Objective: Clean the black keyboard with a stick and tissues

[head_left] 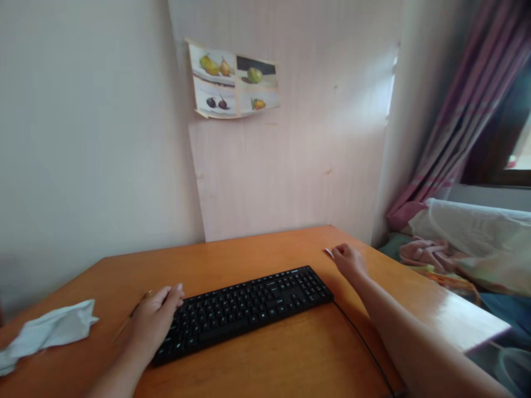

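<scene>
A black keyboard (249, 305) lies at a slant on the orange-brown table (265, 359). My left hand (156, 310) is at its left end, covering part of the keys, with fingers curled together. A thin, blurred stick-like thing (133, 310) shows at the outer side of this hand; its grip is partly hidden. Past the keyboard's right end, my right hand (348, 261) is closed, with a small, thin white thing (329, 252) poking out from its fingers.
A crumpled white cloth or tissue (53, 331) lies on the table's left side. The keyboard's cable (365, 345) runs toward the front edge under my right forearm. Fruit pictures (235, 83) hang on the wall behind. Piled fabrics (435, 254) and a purple curtain (456, 121) are at right.
</scene>
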A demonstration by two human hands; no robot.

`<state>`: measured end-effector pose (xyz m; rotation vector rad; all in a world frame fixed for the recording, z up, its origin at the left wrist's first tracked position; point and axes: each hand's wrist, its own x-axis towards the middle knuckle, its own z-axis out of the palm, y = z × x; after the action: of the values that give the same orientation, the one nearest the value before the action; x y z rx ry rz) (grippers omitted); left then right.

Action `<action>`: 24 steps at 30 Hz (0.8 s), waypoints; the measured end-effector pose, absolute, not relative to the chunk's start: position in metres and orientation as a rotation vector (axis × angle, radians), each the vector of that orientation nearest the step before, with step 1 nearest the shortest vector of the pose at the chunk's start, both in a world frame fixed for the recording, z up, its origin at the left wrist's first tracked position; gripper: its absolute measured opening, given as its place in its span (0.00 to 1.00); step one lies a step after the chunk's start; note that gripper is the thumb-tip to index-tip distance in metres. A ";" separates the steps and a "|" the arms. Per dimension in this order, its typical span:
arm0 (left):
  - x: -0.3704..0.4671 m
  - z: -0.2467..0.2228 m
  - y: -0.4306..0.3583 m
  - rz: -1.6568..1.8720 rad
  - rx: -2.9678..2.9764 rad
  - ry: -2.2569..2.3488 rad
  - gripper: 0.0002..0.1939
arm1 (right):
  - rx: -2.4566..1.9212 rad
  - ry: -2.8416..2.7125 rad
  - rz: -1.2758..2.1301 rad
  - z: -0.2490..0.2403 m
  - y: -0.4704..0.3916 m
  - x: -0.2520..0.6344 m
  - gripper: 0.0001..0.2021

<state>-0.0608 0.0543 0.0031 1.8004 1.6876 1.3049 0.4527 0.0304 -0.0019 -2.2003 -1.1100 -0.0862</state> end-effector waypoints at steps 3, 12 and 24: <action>-0.057 0.003 0.048 1.308 1.835 1.696 0.22 | -1.969 -1.244 -0.077 0.017 0.027 0.430 0.14; -0.052 0.003 0.046 1.498 1.777 2.115 0.14 | -1.313 -1.758 0.210 0.067 -0.016 0.251 0.12; -0.054 0.009 0.038 1.580 1.612 2.295 0.21 | -0.958 -2.013 0.341 0.028 -0.023 0.073 0.16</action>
<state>-0.0538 0.0382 0.0090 1.6124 2.2951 1.5803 0.0735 -0.0228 0.0282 -0.9576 -2.0130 0.3409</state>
